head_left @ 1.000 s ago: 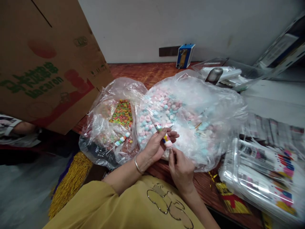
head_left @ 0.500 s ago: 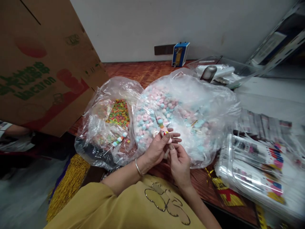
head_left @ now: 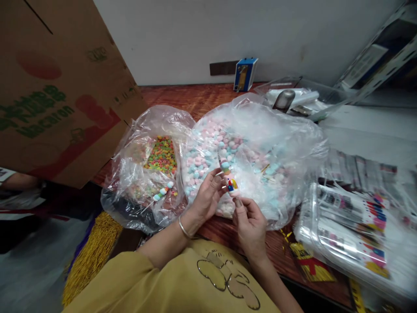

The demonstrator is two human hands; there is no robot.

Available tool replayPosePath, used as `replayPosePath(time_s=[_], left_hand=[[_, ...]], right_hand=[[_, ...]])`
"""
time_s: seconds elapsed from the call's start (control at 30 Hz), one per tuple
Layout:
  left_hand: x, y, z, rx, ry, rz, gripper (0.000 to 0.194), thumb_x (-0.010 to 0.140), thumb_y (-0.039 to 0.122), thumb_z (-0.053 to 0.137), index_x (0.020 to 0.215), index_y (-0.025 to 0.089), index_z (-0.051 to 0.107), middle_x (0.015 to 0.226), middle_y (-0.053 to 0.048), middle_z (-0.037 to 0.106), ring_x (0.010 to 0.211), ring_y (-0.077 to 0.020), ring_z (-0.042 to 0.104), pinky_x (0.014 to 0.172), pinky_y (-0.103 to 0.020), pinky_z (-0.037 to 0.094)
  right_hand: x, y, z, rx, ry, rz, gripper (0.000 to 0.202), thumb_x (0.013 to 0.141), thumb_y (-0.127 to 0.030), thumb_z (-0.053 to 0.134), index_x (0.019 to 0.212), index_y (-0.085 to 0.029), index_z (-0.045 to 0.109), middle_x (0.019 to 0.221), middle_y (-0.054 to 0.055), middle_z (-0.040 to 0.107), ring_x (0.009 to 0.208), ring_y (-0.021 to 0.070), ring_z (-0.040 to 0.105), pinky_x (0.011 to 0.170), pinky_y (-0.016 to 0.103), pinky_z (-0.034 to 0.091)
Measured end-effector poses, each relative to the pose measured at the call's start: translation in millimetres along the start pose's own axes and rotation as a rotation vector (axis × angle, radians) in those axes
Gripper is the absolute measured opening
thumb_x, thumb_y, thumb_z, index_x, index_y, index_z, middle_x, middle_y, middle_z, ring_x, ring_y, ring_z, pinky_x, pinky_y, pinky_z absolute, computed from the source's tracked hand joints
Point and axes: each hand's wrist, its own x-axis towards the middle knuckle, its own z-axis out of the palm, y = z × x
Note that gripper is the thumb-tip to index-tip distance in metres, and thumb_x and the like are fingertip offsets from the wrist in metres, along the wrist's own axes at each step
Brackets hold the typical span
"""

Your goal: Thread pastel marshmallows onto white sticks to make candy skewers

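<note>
My right hand (head_left: 250, 224) pinches the lower end of a candy skewer in a clear printed wrapper (head_left: 231, 182), between thumb and fingers. The skewer stands tilted, with pastel candies showing through the wrapper. Just left of it is my left hand (head_left: 208, 194), its fingers curved and apart; whether its fingertips touch the wrapper I cannot tell. Under both hands lies a large clear bag of pink, blue and white marshmallows (head_left: 202, 163). Another candy skewer (head_left: 163, 191) rests on a bag of colourful ring-shaped pieces (head_left: 161, 154) to the left.
A cardboard box (head_left: 65, 87) rises at the left. At the right lie stacked clear printed packages (head_left: 345, 230). Behind the bags are a small blue box (head_left: 246, 74) and a clear tray (head_left: 325, 114) holding plastic rolls. A gold fringe (head_left: 93, 256) hangs at lower left.
My left hand has loosened from the wrapped candy skewer and moved left. The skewer has shifted slightly right, with its printed side now showing more, held by my right hand.
</note>
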Motion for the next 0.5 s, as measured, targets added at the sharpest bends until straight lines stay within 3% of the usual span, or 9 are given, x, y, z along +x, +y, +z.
replayPosePath(time_s=[0.07,0.13,0.23,0.3,0.4,0.5], left_hand=[[6,8,2.7,-0.138,-0.041,-0.063,0.059,0.068,0.050,0.091,0.113,0.019,0.067,0.107,-0.006,0.072,0.092,-0.0189,0.069,0.089,-0.036,0.053],[11,16,5.3,-0.216,-0.063,-0.084,0.055,0.068,0.043,0.093,0.110,0.018,0.068,0.091,-0.002,0.070,0.081,-0.0152,0.067,0.087,-0.034,0.054],[16,24,9.2,-0.248,-0.047,-0.049,0.045,0.069,0.033,0.093,0.104,0.018,0.068,0.072,0.006,0.059,0.064,-0.0080,0.058,0.074,-0.026,0.052],[16,24,12.2,-0.241,-0.017,-0.033,0.044,0.068,0.034,0.093,0.099,0.019,0.066,0.069,0.007,0.054,0.057,-0.0054,0.052,0.063,-0.021,0.048],[17,21,17.0,-0.215,0.033,-0.030,0.047,0.065,0.037,0.095,0.091,0.018,0.061,0.064,0.010,0.046,0.051,-0.0029,0.044,0.055,-0.018,0.041],[17,16,22.4,-0.160,0.100,-0.019,0.052,0.061,0.041,0.097,0.081,0.018,0.054,0.060,0.011,0.040,0.049,-0.0023,0.040,0.051,-0.017,0.037]], right_hand=[[0,-2,2,0.122,-0.042,0.107,0.032,0.093,-0.052,0.069,0.093,-0.020,0.065,0.057,-0.009,0.038,0.047,0.0072,0.029,0.043,0.020,0.026],[1,-6,4,0.260,-0.126,0.252,0.034,0.091,-0.054,0.072,0.094,-0.020,0.066,0.053,-0.012,0.033,0.043,0.0059,0.024,0.040,0.019,0.025],[1,-11,3,0.419,-0.288,0.460,0.038,0.089,-0.056,0.072,0.094,-0.019,0.067,0.051,-0.014,0.030,0.038,0.0034,0.015,0.036,0.018,0.023],[-3,-12,0,0.461,-0.376,0.522,0.037,0.091,-0.056,0.070,0.093,-0.019,0.066,0.050,-0.015,0.027,0.036,0.0029,0.011,0.035,0.018,0.022],[-10,-9,-2,0.271,-0.342,0.368,0.034,0.097,-0.053,0.061,0.092,-0.020,0.066,0.048,-0.014,0.027,0.035,0.0057,0.017,0.036,0.020,0.024],[-13,-4,-3,-0.293,-0.146,-0.153,0.028,0.101,-0.042,0.057,0.092,-0.019,0.068,0.055,-0.005,0.048,0.044,0.0105,0.040,0.045,0.025,0.031]])
